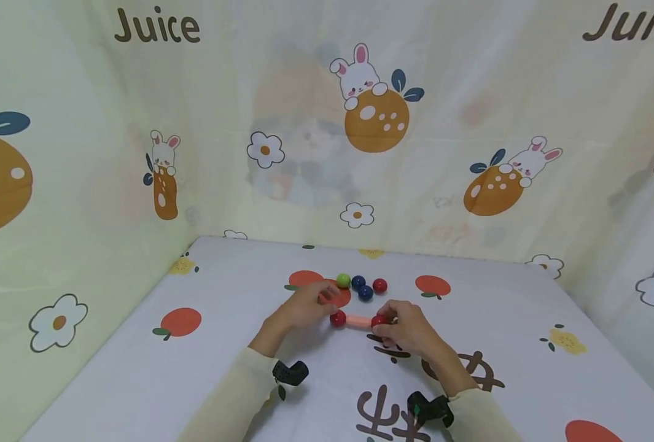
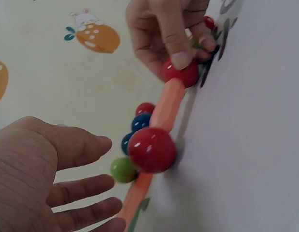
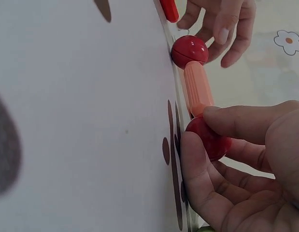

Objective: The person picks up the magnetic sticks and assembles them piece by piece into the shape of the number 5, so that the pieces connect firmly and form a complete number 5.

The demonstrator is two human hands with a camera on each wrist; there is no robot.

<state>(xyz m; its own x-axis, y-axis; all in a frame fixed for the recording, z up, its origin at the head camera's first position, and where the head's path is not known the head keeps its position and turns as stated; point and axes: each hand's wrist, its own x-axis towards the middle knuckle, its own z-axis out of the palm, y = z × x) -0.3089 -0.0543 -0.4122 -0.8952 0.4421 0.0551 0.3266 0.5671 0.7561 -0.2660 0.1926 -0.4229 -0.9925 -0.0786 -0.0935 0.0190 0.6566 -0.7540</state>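
Head: ball (image 1: 377, 321) in right grip (image 1: 408, 326)

Red balls (image 2: 152, 150) smooth, glossy; pink rod (image 3: 197, 86) matt, plastic-looking.

With my right hand (image 1: 409, 328) I pinch the right red ball (image 1: 379, 321) at one end of a pink rod (image 1: 358, 321). My left hand (image 1: 306, 304) is just beside the left red ball (image 1: 338, 318) at the rod's other end. Beyond them, on the fruit-printed cloth (image 1: 503, 307), sit a green ball (image 1: 343, 280), two dark blue balls (image 1: 365, 293) and another red ball (image 1: 379, 286). Cream sleeves (image 1: 233, 387) cover my forearms; behind the table hangs a pale curtain (image 1: 210, 110) printed with rabbits, oranges and flowers.
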